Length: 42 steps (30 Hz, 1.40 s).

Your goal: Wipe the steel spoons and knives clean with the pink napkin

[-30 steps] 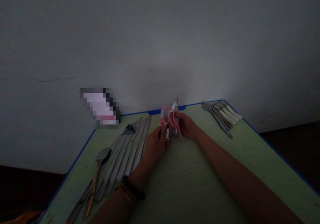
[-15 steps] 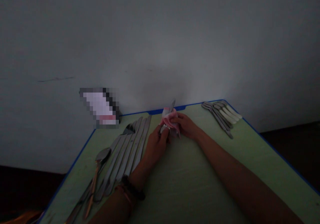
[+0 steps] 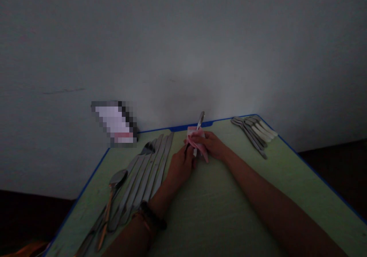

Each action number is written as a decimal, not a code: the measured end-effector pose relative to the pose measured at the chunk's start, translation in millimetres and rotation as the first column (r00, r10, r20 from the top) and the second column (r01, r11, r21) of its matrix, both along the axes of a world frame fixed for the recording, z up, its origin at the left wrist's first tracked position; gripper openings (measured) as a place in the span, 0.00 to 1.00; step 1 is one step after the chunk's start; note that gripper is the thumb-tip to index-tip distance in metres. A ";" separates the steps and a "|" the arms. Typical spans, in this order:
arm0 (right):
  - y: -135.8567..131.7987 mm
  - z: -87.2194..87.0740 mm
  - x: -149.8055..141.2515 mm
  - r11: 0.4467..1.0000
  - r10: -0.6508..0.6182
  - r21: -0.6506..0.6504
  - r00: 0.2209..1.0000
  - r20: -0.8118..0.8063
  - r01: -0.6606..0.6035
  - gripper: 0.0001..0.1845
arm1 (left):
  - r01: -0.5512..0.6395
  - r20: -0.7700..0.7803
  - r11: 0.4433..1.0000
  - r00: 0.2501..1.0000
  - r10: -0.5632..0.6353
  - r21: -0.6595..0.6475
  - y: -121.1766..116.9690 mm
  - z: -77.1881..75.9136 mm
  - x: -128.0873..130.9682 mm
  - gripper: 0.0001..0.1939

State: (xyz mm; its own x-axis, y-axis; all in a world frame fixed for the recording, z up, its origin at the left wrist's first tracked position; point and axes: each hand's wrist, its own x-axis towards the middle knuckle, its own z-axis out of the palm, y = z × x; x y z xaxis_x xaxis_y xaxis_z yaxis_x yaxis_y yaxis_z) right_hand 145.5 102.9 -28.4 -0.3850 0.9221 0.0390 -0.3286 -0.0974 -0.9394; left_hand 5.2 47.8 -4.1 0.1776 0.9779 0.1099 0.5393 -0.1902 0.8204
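Observation:
My left hand (image 3: 183, 163), with a dark band at its wrist, is closed around the lower end of a silver piece of cutlery (image 3: 201, 119). Its rounded metal tip sticks up above a pink and white cloth (image 3: 197, 138); it looks like a spoon, but most of it is hidden. My right hand (image 3: 212, 144) pinches the cloth around the cutlery's middle. Both hands are close together above the far middle of the table. A small pale patch shows below the cloth, beside my left fingers.
Several table knives (image 3: 149, 173) lie side by side on the green table (image 3: 218, 211), left of my hands. A spoon with a copper-coloured handle (image 3: 106, 215) is nearer. Spoons with white and metal handles (image 3: 255, 131) lie at far right. A blurred-out screen (image 3: 114, 123) leans against the wall (image 3: 183, 50).
The cutlery's tip now stands a little higher and tilts further right, showing more of its rounded end. The cloth has shifted around it, and a shiny part by my left thumb is now covered.

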 end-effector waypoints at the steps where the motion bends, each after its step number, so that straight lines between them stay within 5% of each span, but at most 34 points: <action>1: 0.1 0.7 -0.7 1.000 -0.018 -0.012 0.999 -0.040 0.018 0.15 | -0.007 0.004 1.000 1.000 0.007 0.001 0.0 -0.1 0.0 0.16; 8: 8.6 0.5 -1.9 0.974 -0.219 -0.114 0.946 -0.240 0.197 0.13 | 0.023 -0.018 1.000 1.000 -0.023 -0.011 -1.2 0.8 -0.3 0.19; 13: 20.0 -3.6 4.8 0.912 -0.404 -0.229 0.838 -0.367 0.339 0.13 | 0.082 -0.059 0.997 0.995 -0.082 -0.006 -3.0 1.1 -0.9 0.19; 18: 26.0 -7.0 8.2 0.890 -0.455 -0.250 0.784 -0.423 0.381 0.11 | 0.095 -0.109 0.995 0.990 -0.093 0.018 -4.2 -0.7 -1.6 0.18; 21: 21.6 -7.1 6.7 0.908 -0.415 -0.205 0.845 -0.337 0.365 0.15 | 0.066 -0.088 0.998 0.994 -0.065 0.009 -3.9 -0.7 -1.2 0.18; 25: 9.4 -5.0 4.8 0.987 -0.163 0.007 0.986 -0.026 0.163 0.19 | -0.001 -0.036 1.000 0.999 0.001 0.017 -2.5 -0.4 -0.1 0.19; 29: 3.0 -2.2 5.9 0.992 -0.052 0.126 0.984 0.168 0.031 0.20 | -0.012 -0.015 1.000 1.000 0.012 0.017 -1.2 -2.1 0.1 0.18; 35: 3.3 -0.3 7.2 0.985 -0.004 0.172 0.975 0.222 -0.035 0.19 | 0.022 -0.043 0.999 0.999 -0.020 0.025 -0.8 -2.6 0.1 0.17; 42: 2.5 0.7 3.4 0.999 -0.015 0.044 1.000 0.010 0.015 0.16 | 0.031 -0.025 0.999 0.999 -0.031 0.019 -1.4 -0.9 -0.5 0.16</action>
